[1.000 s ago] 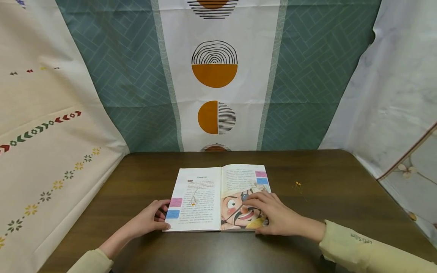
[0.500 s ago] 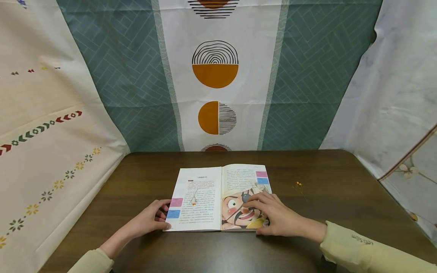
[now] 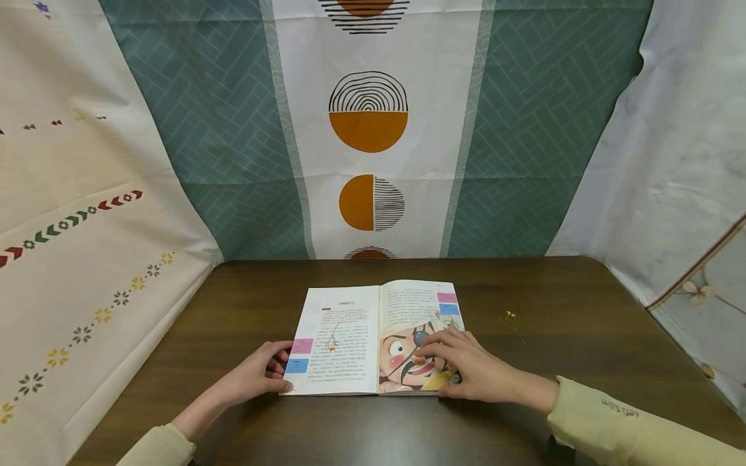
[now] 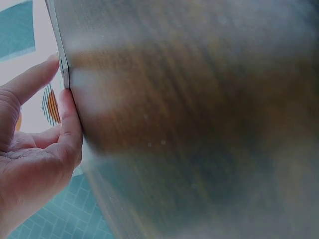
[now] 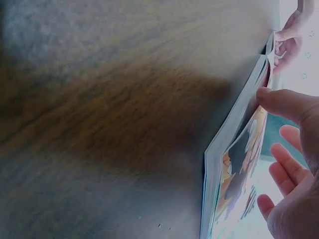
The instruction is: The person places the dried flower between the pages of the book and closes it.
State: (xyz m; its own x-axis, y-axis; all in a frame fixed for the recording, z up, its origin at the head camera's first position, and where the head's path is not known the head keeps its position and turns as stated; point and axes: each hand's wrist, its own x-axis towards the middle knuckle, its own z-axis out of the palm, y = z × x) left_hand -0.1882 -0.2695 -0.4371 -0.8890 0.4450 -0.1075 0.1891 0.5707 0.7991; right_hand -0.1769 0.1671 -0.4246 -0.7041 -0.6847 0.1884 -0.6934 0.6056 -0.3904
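Illustrated book (image 3: pixel 361 298), one, open flat on the dark wood counter (image 3: pixel 326 427); printed text on the left page, a pirate illustration (image 3: pixel 399 353) across the lower right page.

Yellow-flowered sprig (image 3: pixel 331 348), one, thin-stemmed, lying on the book's left page. Second sprig (image 3: pixel 511 315), similar, on the counter to the right of the book, well apart from it.

Patterned cloth (image 3: pixel 233 129), hanging behind the book, beyond the counter's far edge.

Step in hand, as judged: steadying the open book from both sides. Light, even pressure at the outer edges should suit; pressing harder on one side might lift or skew the pages. The sprig on the left page looks fragile and would likely slide if that page tilts, so level pages and slow movements are advisable.

Left hand (image 3: pixel 256 372): at the book's near left corner. Fingers relaxed and bent, thumb parted from them and touching the corner; no firm grip evident.

Right hand (image 3: pixel 472 369): at the book's near right corner. Fingers loosely spread and fairly straight over the illustration, thumb wide apart, its tip at the page edge; nothing enclosed. Whether the fingertips touch the page: cannot tell.
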